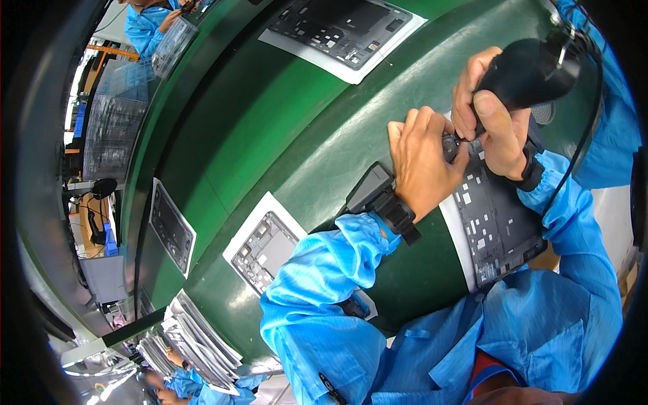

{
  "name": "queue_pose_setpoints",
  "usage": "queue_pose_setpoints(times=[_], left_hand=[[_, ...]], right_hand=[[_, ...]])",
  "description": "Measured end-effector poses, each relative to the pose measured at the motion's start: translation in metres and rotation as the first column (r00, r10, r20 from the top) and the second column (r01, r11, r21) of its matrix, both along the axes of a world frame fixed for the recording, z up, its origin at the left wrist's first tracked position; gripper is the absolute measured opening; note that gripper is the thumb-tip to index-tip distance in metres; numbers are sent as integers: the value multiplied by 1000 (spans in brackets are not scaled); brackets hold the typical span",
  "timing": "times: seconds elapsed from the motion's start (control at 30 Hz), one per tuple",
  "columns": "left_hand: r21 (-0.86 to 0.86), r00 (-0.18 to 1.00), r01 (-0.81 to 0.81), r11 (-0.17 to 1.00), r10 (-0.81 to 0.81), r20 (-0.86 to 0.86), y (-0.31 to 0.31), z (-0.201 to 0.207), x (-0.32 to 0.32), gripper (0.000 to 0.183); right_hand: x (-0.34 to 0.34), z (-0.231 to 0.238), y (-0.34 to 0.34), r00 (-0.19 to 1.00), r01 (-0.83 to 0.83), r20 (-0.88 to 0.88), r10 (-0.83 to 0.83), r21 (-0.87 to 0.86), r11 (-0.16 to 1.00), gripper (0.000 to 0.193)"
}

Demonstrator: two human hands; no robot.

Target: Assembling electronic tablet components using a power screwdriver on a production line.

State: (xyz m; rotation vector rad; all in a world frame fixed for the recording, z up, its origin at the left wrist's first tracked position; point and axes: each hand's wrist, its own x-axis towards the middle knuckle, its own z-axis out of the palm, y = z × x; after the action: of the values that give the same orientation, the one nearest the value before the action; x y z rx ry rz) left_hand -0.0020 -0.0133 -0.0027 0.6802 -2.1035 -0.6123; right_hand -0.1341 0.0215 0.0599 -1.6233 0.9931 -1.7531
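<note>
My right hand (498, 125) is wrapped round a black electric screwdriver (530, 71), its tip pointing down beside my left fingers. A metal hook and a black cord are at the driver's upper end. Below lies a flat dark tablet-like frame (496, 219) with many small white patches, on a white sheet (457, 236). My left hand (424, 158) bends over the frame's far left corner, thumb and fingers closed about a small dark part (451, 146) that I cannot make out. Both wrists wear black bands; the left one carries a grey box (371, 185).
Similar frames lie on white sheets on the green bench: a far one (337, 30), one by my left forearm (263, 250) and one farther left (172, 226). A stack of sheets (199, 337) stands at lower left. Clear plastic trays (118, 128) and co-workers in blue are beyond.
</note>
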Motion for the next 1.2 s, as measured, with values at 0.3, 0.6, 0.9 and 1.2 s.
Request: queue_pose_setpoints(times=[0.3,0.6,0.9,1.2], left_hand=[[-89,996,-55,994,61,63,-1,30,-19,38],[-174,807,152,973,-20,590,-14,63,-39,13],[-608,435,-453,652,757,487,-203,88,206,39],[-519,185,-540,662,696,694,-308,58,262,17]], right_hand=[[-40,43,1,955,167,286,-84,-277,946,29],[-100,76,29,942,234,317,-109,-393,889,25],[-208,42,39,924,359,235,-301,-264,895,22],[-213,35,43,930,366,85,-356,-205,908,31]])
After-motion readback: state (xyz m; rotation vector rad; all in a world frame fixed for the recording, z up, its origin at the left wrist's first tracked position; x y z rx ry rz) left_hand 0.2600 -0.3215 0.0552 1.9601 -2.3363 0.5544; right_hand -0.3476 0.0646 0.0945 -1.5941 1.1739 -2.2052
